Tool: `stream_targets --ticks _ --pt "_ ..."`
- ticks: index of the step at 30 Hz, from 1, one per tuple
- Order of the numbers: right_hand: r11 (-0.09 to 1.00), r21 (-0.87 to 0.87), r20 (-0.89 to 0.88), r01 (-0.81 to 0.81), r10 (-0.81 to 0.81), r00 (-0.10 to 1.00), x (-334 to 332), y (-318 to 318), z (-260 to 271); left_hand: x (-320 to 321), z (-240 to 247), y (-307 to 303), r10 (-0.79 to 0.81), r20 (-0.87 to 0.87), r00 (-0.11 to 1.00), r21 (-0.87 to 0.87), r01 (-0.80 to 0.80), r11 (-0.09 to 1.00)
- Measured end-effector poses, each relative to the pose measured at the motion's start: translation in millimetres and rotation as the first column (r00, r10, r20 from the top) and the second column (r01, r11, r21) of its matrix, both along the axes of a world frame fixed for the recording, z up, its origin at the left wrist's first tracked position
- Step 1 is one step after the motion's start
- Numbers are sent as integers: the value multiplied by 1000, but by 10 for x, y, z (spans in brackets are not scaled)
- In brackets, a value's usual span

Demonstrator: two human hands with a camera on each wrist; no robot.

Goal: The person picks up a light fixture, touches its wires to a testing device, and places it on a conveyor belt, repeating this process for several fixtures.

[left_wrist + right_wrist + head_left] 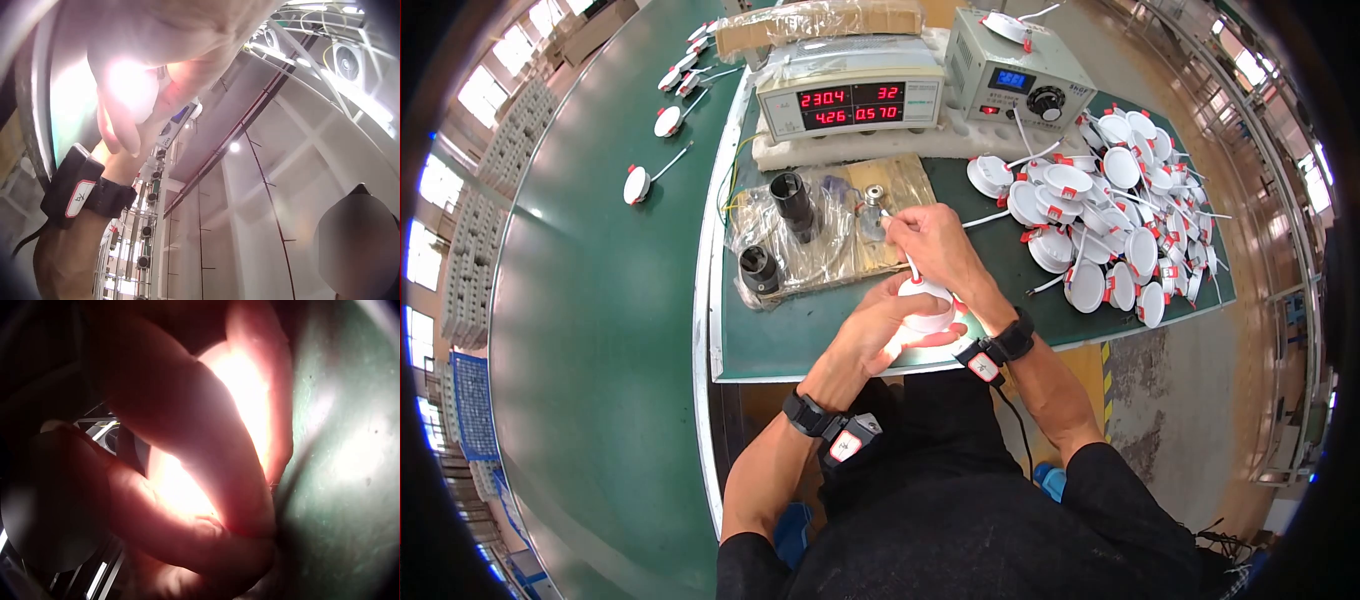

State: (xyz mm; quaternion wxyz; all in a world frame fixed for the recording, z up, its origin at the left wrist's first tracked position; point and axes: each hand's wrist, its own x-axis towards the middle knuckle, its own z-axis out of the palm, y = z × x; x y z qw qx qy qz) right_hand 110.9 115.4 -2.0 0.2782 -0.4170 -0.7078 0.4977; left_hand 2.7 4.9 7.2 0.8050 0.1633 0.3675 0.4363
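In the head view my left hand point(870, 328) grips a round white LED downlight point(920, 292), its thumb across the body and fingers underneath. The downlight is lit; its glow point(131, 87) washes out detail in the left wrist view and shines between the fingers point(212, 444) in the right wrist view. A white cable point(914, 268) rises from the lamp to my right hand point(940, 245), which pinches the cable near its end. Those fingertips are right beside a metal-topped terminal point(873, 197) on the plastic-wrapped board point(830, 262); the cable's tip is largely hidden.
Two black sockets, one taller point(793, 205) and one shorter point(758, 268), stand on the board. Behind sit a power meter point(850, 100) with red digits and a grey dial unit point(1020, 80). Many downlights point(1100, 205) are piled right; several lie on the green belt point(600, 350) left.
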Motion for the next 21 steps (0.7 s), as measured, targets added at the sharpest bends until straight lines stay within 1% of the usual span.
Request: stream_targets --ticks 4,7,13,16,19,21 --pt "1000 8 9 6 -7 1000 -3 3 -5 -14 -59 5 5 44 999 1 -5 1000" --pt "1000 -2 3 8 -8 1000 -6 2 -6 4 -68 3 28 34 999 -3 -28 1000" --pt "1000 -4 -13 -6 6 1000 -7 -9 12 -7 -36 11 13 37 999 -15 -12 1000" --pt "1000 -9 -10 3 -3 1000 -6 3 7 -6 -45 11 10 53 999 2 -10 1000" --pt "999 41 -25 -17 19 1000 -2 22 -27 15 -22 -17 12 8 1000 58 -13 998" --pt "995 -74 -62 -69 65 996 69 -11 66 -31 51 -77 -19 3 1000 81 18 997"
